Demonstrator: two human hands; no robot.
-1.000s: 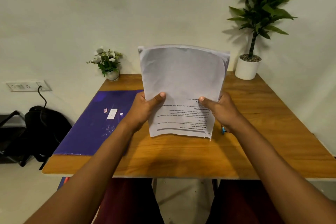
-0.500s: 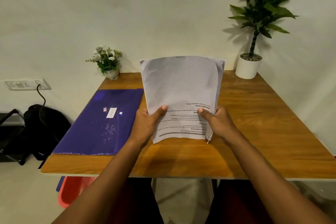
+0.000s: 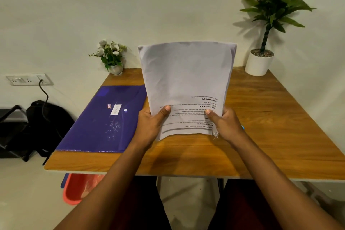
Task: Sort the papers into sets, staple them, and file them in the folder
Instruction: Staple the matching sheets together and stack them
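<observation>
- Papers [image 3: 186, 80] up on end over the middle of the table [image 3: 280, 127], print upside down to the camera, top edge curling back toward the wall
- Bottom edge sits low over the wood; touching or just clear, cannot tell
- Left hand [image 3: 151, 127] grips the stack's lower left edge, thumb flat across the front sheet, fingers hidden behind
- Right hand [image 3: 225, 125] grips the lower right edge the same way, thumb on the print, fingers out of sight behind
- Lower right corner of the stack looks frayed
- Purple folder [image 3: 104, 121] lies flat and closed on the table's left side, just beside the left hand, a white label on its cover
- Small flower pot [image 3: 112, 58] at the back left corner, tall plant [image 3: 259, 63] in a white pot at the back right
- Off the table to the left: wall socket [image 3: 28, 79] with a cable, black bag [image 3: 43, 123] on the floor, red bin [image 3: 78, 188] under the near edge
</observation>
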